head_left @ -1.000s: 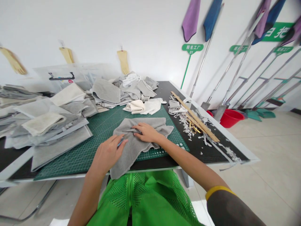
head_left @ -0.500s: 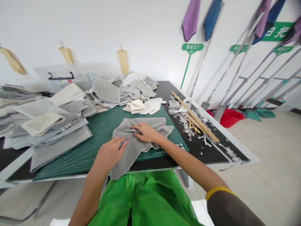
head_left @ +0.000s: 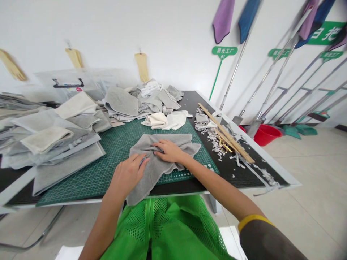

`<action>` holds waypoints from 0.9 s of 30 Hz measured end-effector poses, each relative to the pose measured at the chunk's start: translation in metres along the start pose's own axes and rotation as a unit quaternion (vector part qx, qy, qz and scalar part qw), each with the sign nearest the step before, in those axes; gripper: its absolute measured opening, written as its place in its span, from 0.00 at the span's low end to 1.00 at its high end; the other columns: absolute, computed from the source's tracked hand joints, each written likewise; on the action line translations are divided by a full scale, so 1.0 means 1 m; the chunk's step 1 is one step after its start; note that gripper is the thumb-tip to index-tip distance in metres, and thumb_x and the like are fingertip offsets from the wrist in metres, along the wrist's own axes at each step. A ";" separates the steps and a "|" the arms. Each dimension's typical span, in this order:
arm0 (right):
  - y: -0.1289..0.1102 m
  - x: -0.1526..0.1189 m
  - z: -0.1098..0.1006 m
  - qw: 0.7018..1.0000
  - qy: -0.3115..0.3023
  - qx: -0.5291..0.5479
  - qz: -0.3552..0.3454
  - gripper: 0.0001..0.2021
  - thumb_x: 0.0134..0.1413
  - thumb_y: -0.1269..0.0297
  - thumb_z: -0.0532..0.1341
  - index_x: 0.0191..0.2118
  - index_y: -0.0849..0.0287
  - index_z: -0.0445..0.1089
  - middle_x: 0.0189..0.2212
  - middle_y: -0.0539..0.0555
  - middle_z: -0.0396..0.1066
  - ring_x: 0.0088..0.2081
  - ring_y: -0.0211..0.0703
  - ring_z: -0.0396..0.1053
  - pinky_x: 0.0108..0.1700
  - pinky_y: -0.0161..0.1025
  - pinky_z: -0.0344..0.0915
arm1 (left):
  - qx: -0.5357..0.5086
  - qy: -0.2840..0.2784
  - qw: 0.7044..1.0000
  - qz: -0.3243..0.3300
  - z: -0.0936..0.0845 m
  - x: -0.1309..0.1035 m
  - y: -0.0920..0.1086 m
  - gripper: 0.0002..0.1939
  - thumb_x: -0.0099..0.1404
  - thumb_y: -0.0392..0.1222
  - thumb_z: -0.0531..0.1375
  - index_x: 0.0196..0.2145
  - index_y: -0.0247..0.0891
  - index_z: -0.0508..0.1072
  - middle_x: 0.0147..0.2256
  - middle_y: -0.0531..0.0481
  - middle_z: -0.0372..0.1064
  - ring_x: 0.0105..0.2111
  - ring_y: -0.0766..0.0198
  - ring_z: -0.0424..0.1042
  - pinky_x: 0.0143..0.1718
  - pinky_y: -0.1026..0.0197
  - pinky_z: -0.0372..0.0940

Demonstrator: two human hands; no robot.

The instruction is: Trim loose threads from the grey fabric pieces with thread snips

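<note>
One gray cloth [head_left: 155,168], rumpled, lying on a green cutting mat [head_left: 114,144] at the near edge of the table [head_left: 191,99], one corner hanging past that edge. Two bare hands upon it: left hand [head_left: 126,174], thumb and fingers closed round a small blue-tinted tool [head_left: 143,160], mostly hidden, kind unclear; right hand [head_left: 168,151], laid on the cloth, thumb and forefinger parted at a fold, whether pinching it cannot be told. Progress, by judgement: this cloth seems part-worked; scraps [head_left: 214,143] at right, beside a wooden strip [head_left: 229,135], suggest some cutting already done. Left over: uncertain, as nothing marks the left pile [head_left: 70,163] or back pile [head_left: 121,102] as finished. Also a cream cloth [head_left: 156,120] and a white cloth [head_left: 176,120], at the mat's far edge. Containers: one clear box [head_left: 93,86], black-handled, behind the left pile, contents too blurred to name; one red bucket [head_left: 267,134], standing on the floor [head_left: 311,169], inside not visible.
</note>
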State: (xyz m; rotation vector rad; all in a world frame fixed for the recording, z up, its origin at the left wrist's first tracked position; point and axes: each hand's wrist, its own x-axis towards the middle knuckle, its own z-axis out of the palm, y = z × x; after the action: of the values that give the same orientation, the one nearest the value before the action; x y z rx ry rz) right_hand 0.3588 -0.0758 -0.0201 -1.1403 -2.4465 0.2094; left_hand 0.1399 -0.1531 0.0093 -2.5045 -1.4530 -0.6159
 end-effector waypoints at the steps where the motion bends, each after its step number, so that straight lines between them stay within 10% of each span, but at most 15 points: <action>1: 0.000 0.000 -0.001 1.000 0.001 0.002 -0.001 0.22 0.66 0.57 0.58 0.62 0.56 0.65 0.47 0.58 0.70 0.48 0.48 0.68 0.54 0.45 0.62 | 0.009 0.000 1.000 -0.007 -0.001 0.001 0.001 0.19 0.74 0.50 0.52 0.51 0.35 0.72 0.46 0.43 0.76 0.41 0.55 0.77 0.39 0.58 0.69; 27: 0.018 -0.017 -0.042 0.992 -0.038 0.118 0.009 0.25 0.59 0.58 0.64 0.59 0.64 0.68 0.52 0.62 0.72 0.52 0.52 0.70 0.57 0.48 0.66 | 0.055 -0.030 0.997 0.049 0.002 0.047 0.004 0.16 0.74 0.47 0.53 0.52 0.37 0.71 0.38 0.48 0.73 0.30 0.61 0.74 0.27 0.60 0.62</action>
State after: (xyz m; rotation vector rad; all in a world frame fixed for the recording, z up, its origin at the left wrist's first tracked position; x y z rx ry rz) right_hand 0.4001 -0.0788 0.0066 -1.0677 -2.3996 0.5425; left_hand 0.1640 -0.1175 0.0277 -2.5117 -1.3345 -0.4350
